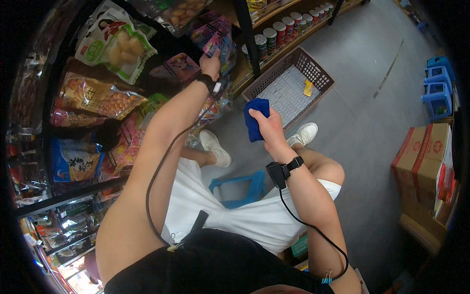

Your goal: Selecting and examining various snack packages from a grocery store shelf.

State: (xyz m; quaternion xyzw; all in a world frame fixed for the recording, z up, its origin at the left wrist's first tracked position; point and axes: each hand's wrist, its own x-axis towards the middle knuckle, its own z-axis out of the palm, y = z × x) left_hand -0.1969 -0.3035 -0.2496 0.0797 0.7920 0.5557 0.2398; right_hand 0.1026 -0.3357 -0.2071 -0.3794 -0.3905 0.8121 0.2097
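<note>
My left hand (211, 64) reaches to the shelf at upper centre, its fingers at a pink and blue snack packet (214, 43); whether they grip it is not plain. Other shiny packets lie around it, among them a pink pouch (180, 66) to its left. A folded dark blue cloth (257, 119) is held in my right hand (271, 126), thumb on top, in front of the near end of a brown plastic basket (253, 86). Inside that basket, near its right side, lies a small yellow packet (308, 88).
Bagged snacks fill the shelves at left, including a green and white bag (117, 46). Red and green canisters (279, 33) line a low wooden shelf beyond the basket. A blue stool (238, 189) is beneath me. Cardboard boxes (422, 161) and blue stools (437, 92) stand at right.
</note>
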